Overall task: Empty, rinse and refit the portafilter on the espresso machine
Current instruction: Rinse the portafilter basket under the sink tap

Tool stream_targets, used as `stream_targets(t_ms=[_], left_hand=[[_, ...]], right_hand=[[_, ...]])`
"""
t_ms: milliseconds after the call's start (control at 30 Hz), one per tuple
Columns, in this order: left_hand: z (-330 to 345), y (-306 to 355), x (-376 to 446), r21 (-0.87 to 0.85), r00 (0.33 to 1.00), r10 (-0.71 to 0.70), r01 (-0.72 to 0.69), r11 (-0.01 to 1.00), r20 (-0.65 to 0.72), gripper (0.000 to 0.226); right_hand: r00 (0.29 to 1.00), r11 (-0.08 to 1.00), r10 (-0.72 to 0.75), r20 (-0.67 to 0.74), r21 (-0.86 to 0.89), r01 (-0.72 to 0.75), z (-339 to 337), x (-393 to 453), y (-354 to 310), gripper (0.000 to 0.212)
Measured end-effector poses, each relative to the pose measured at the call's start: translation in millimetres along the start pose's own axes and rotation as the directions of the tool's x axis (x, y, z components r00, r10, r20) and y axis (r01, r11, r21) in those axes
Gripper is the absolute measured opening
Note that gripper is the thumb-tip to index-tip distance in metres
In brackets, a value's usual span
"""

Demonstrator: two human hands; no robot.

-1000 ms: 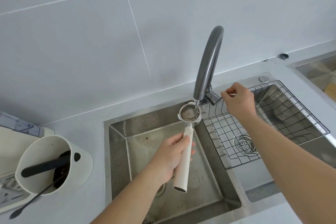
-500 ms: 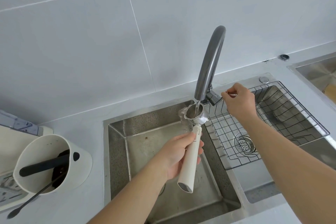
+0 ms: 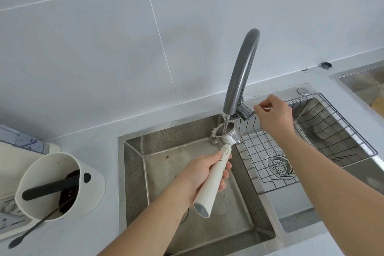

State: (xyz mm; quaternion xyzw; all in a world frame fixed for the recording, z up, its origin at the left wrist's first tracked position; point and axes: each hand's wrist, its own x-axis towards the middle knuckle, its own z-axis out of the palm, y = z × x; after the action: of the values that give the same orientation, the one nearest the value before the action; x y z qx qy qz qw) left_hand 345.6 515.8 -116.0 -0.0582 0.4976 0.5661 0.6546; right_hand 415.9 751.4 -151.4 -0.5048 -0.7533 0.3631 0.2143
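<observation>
Two steps remain: finish rinse, refit. We hold portafilter (image 3: pixel 225 138) by handle, left hand (image 3: pixel 204 174) wrapped tight, basket under tap (image 3: pixel 241 72) stream over sink (image 3: pixel 133 164). Right hand (image 3: pixel 274 114) pinches tap lever. Emptying appears done.

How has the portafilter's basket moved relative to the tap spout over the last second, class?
Yes. The portafilter has tipped its basket away from the person, so its water spills into the sink, with the basket under the tap. The left hand grips the handle.

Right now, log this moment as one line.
stage: rinsing | left hand: holds portafilter under tap | right hand: on tap lever
</observation>
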Motion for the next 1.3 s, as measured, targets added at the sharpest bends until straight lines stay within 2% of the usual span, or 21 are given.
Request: stream_targets(t_ms=[133,267,533,767,900,1133,1300], left_hand=[[-2.6,-3.3,-1.5,0.209,0.992,0.099,-0.082,0.974,-0.072,0.028],[-2.2,-6.7,-1.4,0.338,0.979,0.189,-0.152,0.929,-0.079,0.015],[0.0,-9.5,1.3,0.402,0.96,0.275,-0.23,0.886,-0.058,0.015],[-6.4,-10.1,3.1,0.397,0.93,0.352,-0.288,0.872,-0.1,0.03],[-12.9,-10.5,3.6,0.449,0.896,0.425,-0.328,0.831,-0.13,0.027],[-27.0,-9.1,0.9,0.546,0.863,0.468,-0.304,0.78,-0.188,0.022],[-34.6,-10.3,-2.0,0.541,0.885,0.406,-0.232,0.808,-0.228,0.013]], right_hand=[[1.0,1.0,0.004,-0.004,0.0,-0.004,0.5,0.3,-0.5,0.014],[1.0,1.0,0.0,-0.006,0.005,0.0,0.3,0.4,-0.1,0.015],[1.0,1.0,0.0,-0.003,-0.001,0.0,1.5,1.7,1.4,0.016],[1.0,1.0,-0.005,0.0,0.005,0.005,0.9,0.9,1.5,0.015],[1.0,1.0,-0.007,-0.002,0.012,0.007,0.5,0.0,1.5,0.014],[1.0,1.0,-0.016,-0.004,0.004,0.016,0.4,0.0,1.2,0.013],[1.0,1.0,-0.003,0.004,0.007,0.003,-0.3,-0.8,0.1,0.013]])
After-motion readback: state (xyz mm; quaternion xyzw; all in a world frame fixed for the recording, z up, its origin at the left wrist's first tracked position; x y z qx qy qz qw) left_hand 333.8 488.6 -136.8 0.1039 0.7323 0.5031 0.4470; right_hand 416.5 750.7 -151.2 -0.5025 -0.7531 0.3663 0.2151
